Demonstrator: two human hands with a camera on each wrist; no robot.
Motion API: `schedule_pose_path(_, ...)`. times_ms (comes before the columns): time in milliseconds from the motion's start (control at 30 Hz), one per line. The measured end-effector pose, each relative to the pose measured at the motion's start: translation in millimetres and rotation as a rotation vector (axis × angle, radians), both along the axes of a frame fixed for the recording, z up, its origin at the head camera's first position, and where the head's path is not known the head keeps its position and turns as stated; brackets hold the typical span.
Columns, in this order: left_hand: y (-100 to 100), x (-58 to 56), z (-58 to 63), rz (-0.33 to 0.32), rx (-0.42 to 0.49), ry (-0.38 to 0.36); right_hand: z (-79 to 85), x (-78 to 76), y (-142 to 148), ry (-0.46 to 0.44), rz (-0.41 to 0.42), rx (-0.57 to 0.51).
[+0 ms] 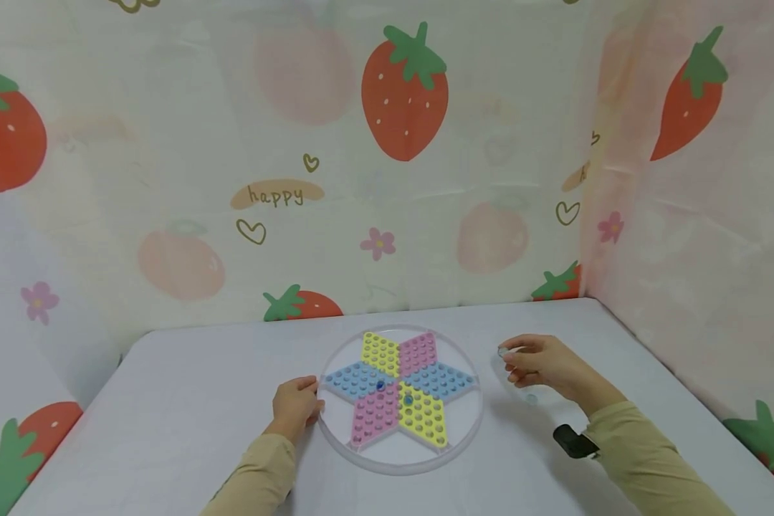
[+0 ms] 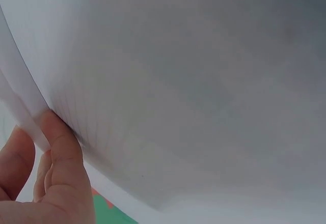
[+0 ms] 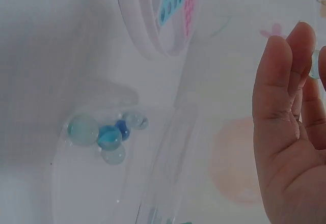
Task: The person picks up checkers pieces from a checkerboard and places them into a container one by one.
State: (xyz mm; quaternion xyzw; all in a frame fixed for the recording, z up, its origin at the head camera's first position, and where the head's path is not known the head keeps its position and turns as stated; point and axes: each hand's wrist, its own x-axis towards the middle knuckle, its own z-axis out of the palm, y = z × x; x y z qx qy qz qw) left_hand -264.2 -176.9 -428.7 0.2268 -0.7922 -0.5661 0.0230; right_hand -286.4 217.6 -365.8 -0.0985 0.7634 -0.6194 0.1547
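Observation:
A round white Chinese checkers board (image 1: 403,469) lies on the table, with a six-pointed star of pink, yellow and blue sections full of holes. A dark blue marble (image 1: 380,385) and a teal marble (image 1: 408,400) sit in holes near its centre. My left hand (image 1: 295,408) grips the board's left rim, thumb on one side and fingers on the other in the left wrist view. To the right of the board, my right hand (image 1: 548,365) pinches a clear marble (image 3: 315,64) between thumb and fingertips, raised above the table.
Below the right hand, a clear plastic tray (image 3: 86,183) holds several blue and clear marbles (image 3: 83,130). The white table (image 1: 200,416) meets strawberry-print cloth walls (image 1: 406,215) at the back and right. A black band (image 1: 574,441) is on the right wrist.

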Motion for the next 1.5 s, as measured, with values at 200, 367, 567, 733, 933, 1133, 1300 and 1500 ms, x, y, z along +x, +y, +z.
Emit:
schedule_pose_path(200, -0.1, 0.9, 2.5, -0.012, 0.016, 0.017, 1.4, -0.5, 9.2, 0.002, -0.015, -0.017)
schedule_pose_path(367, 0.5, 1.4, 3.1, -0.010, 0.012, 0.010, 0.9, -1.4, 13.8, -0.004, -0.028, -0.029)
schedule_pose_path(567, 1.2, 1.8, 3.2, -0.015, -0.009, -0.002, -3.1, -5.3, 19.9, -0.031, -0.064, -0.053)
schedule_pose_path(733, 0.9, 1.9, 2.8, -0.009, -0.013, 0.000, -5.1, -9.3, 25.3, -0.093, -0.124, -0.110)
schedule_pose_path(933, 1.8, 1.0, 2.1, -0.002, 0.001, -0.002, -5.9, -11.8, 29.6, -0.128, -0.145, -0.165)
schedule_pose_path(1133, 1.0, -0.6, 0.2, 0.004, -0.004, -0.002, -7.9, -14.8, 31.3, -0.137, -0.170, -0.139)
schedule_pose_path(1300, 0.3, -1.0, -1.3, 0.005, -0.005, -0.002, -10.9, -20.1, 31.8, -0.134, -0.215, -0.063)
schedule_pose_path(1500, 0.8, -1.2, -0.7, 0.007, 0.000, -0.011, -14.6, -25.2, 34.0, -0.146, -0.252, -0.002)
